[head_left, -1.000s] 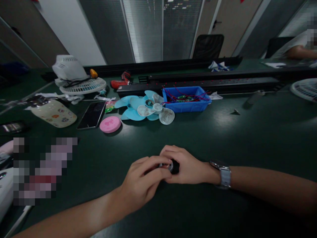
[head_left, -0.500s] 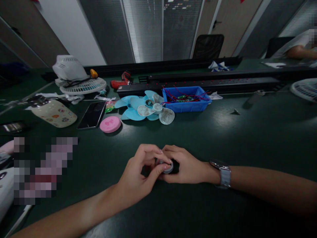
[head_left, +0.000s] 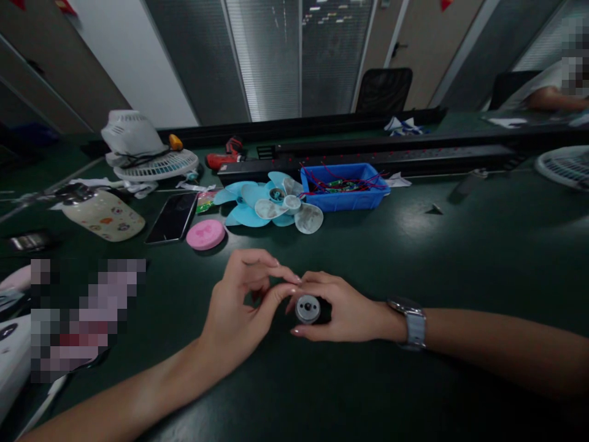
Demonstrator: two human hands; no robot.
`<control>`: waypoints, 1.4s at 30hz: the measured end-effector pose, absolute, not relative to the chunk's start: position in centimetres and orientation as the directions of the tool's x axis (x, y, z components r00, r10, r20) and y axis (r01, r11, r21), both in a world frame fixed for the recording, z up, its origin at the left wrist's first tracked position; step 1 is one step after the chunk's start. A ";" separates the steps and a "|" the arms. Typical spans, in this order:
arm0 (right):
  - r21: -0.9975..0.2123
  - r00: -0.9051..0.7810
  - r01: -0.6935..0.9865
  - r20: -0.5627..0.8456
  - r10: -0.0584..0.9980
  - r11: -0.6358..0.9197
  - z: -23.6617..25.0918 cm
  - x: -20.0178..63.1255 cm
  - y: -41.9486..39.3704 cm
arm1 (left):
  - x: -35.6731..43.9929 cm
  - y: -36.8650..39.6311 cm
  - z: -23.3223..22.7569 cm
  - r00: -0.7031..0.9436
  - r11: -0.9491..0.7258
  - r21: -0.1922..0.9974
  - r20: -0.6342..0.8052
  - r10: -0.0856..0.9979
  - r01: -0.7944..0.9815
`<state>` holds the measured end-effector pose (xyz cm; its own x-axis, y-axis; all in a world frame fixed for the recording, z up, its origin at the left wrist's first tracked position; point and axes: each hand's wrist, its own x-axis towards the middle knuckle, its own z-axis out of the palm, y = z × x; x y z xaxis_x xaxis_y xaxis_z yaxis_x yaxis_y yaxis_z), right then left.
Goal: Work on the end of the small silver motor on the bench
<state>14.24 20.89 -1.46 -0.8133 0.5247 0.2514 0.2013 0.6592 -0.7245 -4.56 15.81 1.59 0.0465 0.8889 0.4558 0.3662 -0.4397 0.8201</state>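
1. A small motor (head_left: 308,309) is gripped in the right hand (head_left: 343,310), low over the dark green tabletop (head_left: 460,258) and close to the front edge; whether its underside touches the surface cannot be told.
2. The right-hand fingers are curled around the black body from behind and below, pinching it, probably so that the round silver face is kept free and exposed.
3. That silver face, with its small centre hole, is turned toward the camera and slightly left. The motor's long axis is therefore judged to run from the palm out toward the viewer, roughly level with the tabletop.
4. The left hand (head_left: 239,304) is held just beside the motor, thumb and forefinger tips pressed near each other at the upper rim of the face, the other fingers loosely arched. Nothing can be seen pinched between them.
5. Further back, well apart from the hands, blue fan blades (head_left: 269,205), a blue bin (head_left: 345,187) of wires, a pink disc (head_left: 205,234) and a phone (head_left: 172,217) are laid out.
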 end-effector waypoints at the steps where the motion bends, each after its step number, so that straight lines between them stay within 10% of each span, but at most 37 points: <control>1: -0.729 -0.813 0.195 0.253 0.524 0.656 -1.4 14.3 20.9 | -4.8 16.1 1.5 0.016 -0.413 0.823 0.442 0.897 0.389; 11: -0.742 -0.819 0.187 0.244 0.520 0.643 -1.4 14.4 21.0 | -5.9 17.7 -2.3 0.141 -0.188 0.829 0.133 0.981 0.527; 29: -0.712 -0.766 0.261 0.258 0.589 0.652 -1.9 13.7 20.5 | -5.9 17.7 -3.3 0.181 -0.280 0.735 0.213 0.960 0.618; 42: -0.425 -0.746 0.415 0.347 0.568 0.804 -1.0 13.8 18.7 | -5.3 16.6 -2.1 0.024 -0.323 0.735 0.386 0.922 0.596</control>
<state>13.79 18.69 -1.02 -0.7462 0.5682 0.3470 0.4149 0.8045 -0.4251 -5.27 16.63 -2.06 0.0241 0.9224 0.3856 0.5964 -0.3228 0.7349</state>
